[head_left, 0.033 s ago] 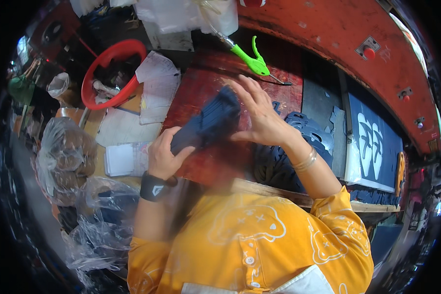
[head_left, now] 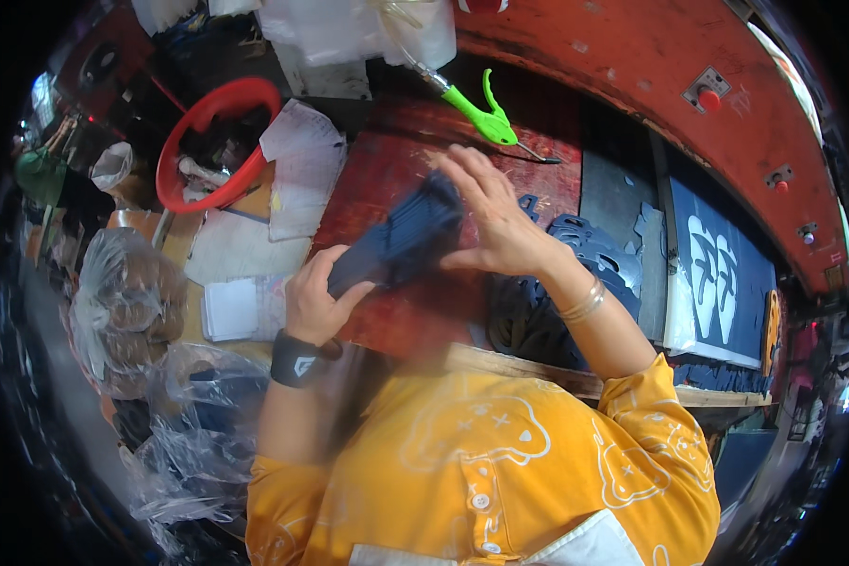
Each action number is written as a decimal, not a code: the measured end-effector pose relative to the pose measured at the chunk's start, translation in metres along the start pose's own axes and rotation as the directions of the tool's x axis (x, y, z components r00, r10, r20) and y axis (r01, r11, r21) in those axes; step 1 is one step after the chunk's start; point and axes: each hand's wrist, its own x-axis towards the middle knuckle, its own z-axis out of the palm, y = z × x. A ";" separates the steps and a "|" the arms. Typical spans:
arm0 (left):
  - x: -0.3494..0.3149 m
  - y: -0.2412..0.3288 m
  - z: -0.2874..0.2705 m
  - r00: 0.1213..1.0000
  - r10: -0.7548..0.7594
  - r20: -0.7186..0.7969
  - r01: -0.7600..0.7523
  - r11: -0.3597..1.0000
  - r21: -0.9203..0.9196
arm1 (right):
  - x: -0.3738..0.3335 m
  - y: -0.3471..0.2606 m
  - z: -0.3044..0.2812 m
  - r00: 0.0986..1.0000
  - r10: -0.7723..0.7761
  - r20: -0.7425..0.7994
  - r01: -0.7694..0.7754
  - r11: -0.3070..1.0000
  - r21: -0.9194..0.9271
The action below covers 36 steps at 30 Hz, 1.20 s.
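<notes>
My left hand [head_left: 316, 297] is closed around the near end of a dark blue stack of flat pieces [head_left: 401, 236], slightly smeared by motion. The stack slants up and to the right, with ridged layers at its far end. Beside that far end is my right hand [head_left: 500, 212], its fingers spread and thumb apart, holding nothing. Whether its fingertips touch the stack is hard to tell. Below and right of my right hand lies a heap of dark blue cut-out pieces [head_left: 594, 250] with openings in them. A bright green air blow gun [head_left: 486, 121] rests beyond my hands.
Under my hands is a worn red board [head_left: 373, 193]. To the left stand a red basin [head_left: 165, 170] with scraps, paper sheets [head_left: 307, 156] and clear plastic bags [head_left: 127, 292]. A red machine beam [head_left: 651, 57] with buttons arches at the far right, over a dark panel with white sole shapes [head_left: 712, 283].
</notes>
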 end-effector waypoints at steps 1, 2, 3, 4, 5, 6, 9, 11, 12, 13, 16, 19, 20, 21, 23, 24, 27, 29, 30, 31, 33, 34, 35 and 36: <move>0.001 0.001 -0.003 0.999 0.048 -0.022 -0.048 0.999 -0.005 | 0.002 0.005 0.000 0.999 -0.045 0.015 0.044 0.996 0.082; 0.002 0.002 -0.003 0.997 0.077 -0.014 -0.077 0.997 -0.006 | 0.004 0.007 0.001 0.995 -0.072 0.064 0.061 0.985 0.159; 0.002 0.004 -0.004 0.995 0.102 -0.008 -0.102 0.995 -0.009 | 0.003 0.008 0.001 0.990 -0.029 0.137 0.004 0.984 0.181; 0.003 0.005 -0.004 0.994 0.103 -0.027 -0.103 0.995 -0.010 | 0.002 0.009 0.001 0.991 -0.079 0.110 0.051 0.971 0.233; 0.003 0.007 -0.002 0.994 0.099 -0.046 -0.100 0.995 -0.013 | -0.001 0.007 0.002 0.992 -0.087 0.087 0.059 0.957 0.283; 0.002 0.008 -0.002 0.982 0.128 -0.138 -0.134 0.990 -0.038 | -0.004 0.006 0.001 0.994 -0.105 0.027 0.089 0.936 0.341; 0.001 0.009 0.003 0.990 0.069 -0.126 -0.062 0.996 0.061 | -0.011 0.002 0.003 0.988 -0.013 0.156 -0.058 0.895 0.443; -0.002 0.006 0.004 0.990 -0.068 -0.125 0.057 0.994 -0.089 | -0.015 0.003 0.002 0.970 0.020 0.242 -0.137 0.869 0.475; -0.004 0.005 0.003 0.977 -0.207 -0.042 0.198 0.968 -0.156 | -0.016 0.004 0.002 0.958 0.061 0.281 -0.189 0.871 0.453; -0.004 0.002 0.001 0.954 -0.299 0.003 0.291 0.926 -0.242 | -0.016 0.006 0.000 0.948 0.077 0.309 -0.212 0.877 0.431; -0.007 -0.002 0.001 0.994 -0.080 -0.079 0.069 0.989 -0.131 | -0.015 0.004 -0.001 0.941 0.111 0.318 -0.250 0.863 0.439; -0.010 -0.001 0.009 0.992 -0.056 -0.116 0.049 0.997 -0.060 | -0.014 -0.005 -0.004 0.959 0.048 0.280 -0.165 0.897 0.410; -0.010 0.000 0.012 0.993 -0.069 -0.091 0.067 0.998 -0.016 | -0.013 -0.007 -0.006 0.978 0.016 0.208 -0.085 0.941 0.329; -0.010 0.000 0.014 0.991 -0.075 -0.108 0.073 0.997 -0.029 | -0.009 -0.010 -0.008 0.983 -0.022 0.183 -0.020 0.974 0.227; -0.010 0.001 0.018 0.994 -0.058 -0.095 0.052 0.997 -0.060 | -0.002 -0.014 -0.012 0.962 -0.063 0.264 0.053 0.998 0.045; -0.009 0.001 0.018 0.991 -0.077 -0.108 0.070 0.995 -0.069 | 0.005 -0.014 -0.015 0.934 -0.073 0.350 0.093 0.995 -0.043; -0.007 0.003 0.015 0.997 0.019 -0.068 -0.019 1.000 0.009 | 0.027 -0.025 -0.009 0.865 -0.136 0.483 0.214 0.971 -0.110; -0.009 0.007 0.013 0.998 0.000 -0.065 0.004 0.999 0.054 | 0.042 -0.047 0.013 0.831 -0.319 0.457 0.363 0.932 -0.011; -0.013 0.010 0.010 0.999 -0.028 -0.019 0.029 0.998 0.062 | 0.049 -0.056 0.018 0.709 -0.136 0.692 0.202 0.979 -0.015; -0.019 0.012 0.008 0.998 -0.056 -0.040 0.058 0.996 0.068 | 0.056 -0.062 0.020 0.657 -0.128 0.743 0.172 0.985 0.018; -0.041 0.011 0.002 0.990 0.021 -0.140 -0.009 0.996 0.086 | 0.062 -0.072 0.018 0.659 -0.182 0.730 0.160 0.982 0.101; -0.060 0.007 -0.006 0.955 -0.033 -0.295 0.057 0.996 0.074 | 0.064 -0.077 0.015 0.655 -0.181 0.734 0.130 0.983 0.126; -0.082 0.000 -0.016 0.897 -0.053 -0.439 0.093 0.993 0.070 | 0.067 -0.079 0.007 0.627 -0.185 0.756 0.083 0.982 0.171; -0.105 -0.010 -0.027 0.818 -0.058 -0.573 0.116 0.991 0.066 | 0.069 -0.083 0.001 0.635 -0.209 0.744 0.037 0.970 0.240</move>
